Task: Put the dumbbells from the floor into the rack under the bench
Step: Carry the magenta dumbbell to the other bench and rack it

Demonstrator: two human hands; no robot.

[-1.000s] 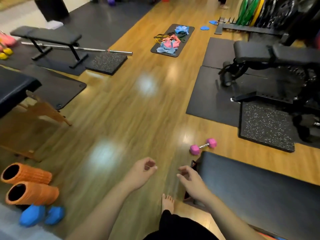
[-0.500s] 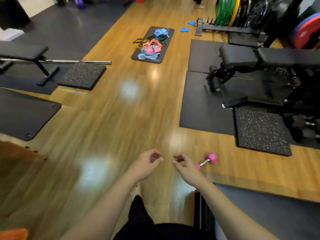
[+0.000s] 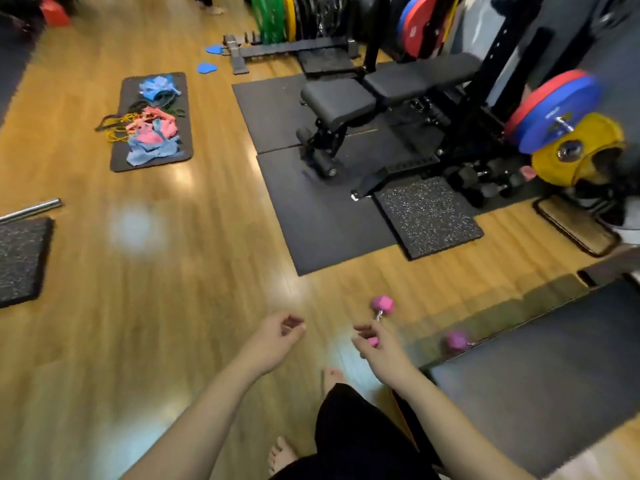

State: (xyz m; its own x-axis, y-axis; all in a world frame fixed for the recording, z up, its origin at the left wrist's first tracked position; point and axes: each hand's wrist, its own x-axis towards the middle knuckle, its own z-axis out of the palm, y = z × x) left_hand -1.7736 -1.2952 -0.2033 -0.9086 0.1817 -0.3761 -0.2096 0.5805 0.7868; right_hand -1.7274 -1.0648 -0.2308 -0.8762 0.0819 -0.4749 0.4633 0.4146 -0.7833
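A pink hex dumbbell (image 3: 382, 304) lies on the wooden floor just beyond my right hand (image 3: 379, 346), which hides its near end. My right hand hovers over it with loosely curled fingers and holds nothing. My left hand (image 3: 277, 341) hangs beside it to the left, also loosely curled and holding nothing. The head of a second pink dumbbell (image 3: 456, 340) shows at the edge of the black padded bench (image 3: 554, 375) at the lower right. The rack under the bench is hidden.
Black rubber mats (image 3: 322, 216) and a speckled tile (image 3: 427, 216) lie ahead under an adjustable bench (image 3: 346, 102). Weight plates (image 3: 554, 112) and black dumbbells (image 3: 485, 181) sit at right. A mat with bands (image 3: 152, 123) and a barbell end (image 3: 34, 209) lie left. My bare feet (image 3: 332, 377) stand below.
The view has swung right and moved forward. The pink dumbbell now sits right behind my right hand, and a second pink dumbbell has come into view by the bench. Both hands keep their loose curl.
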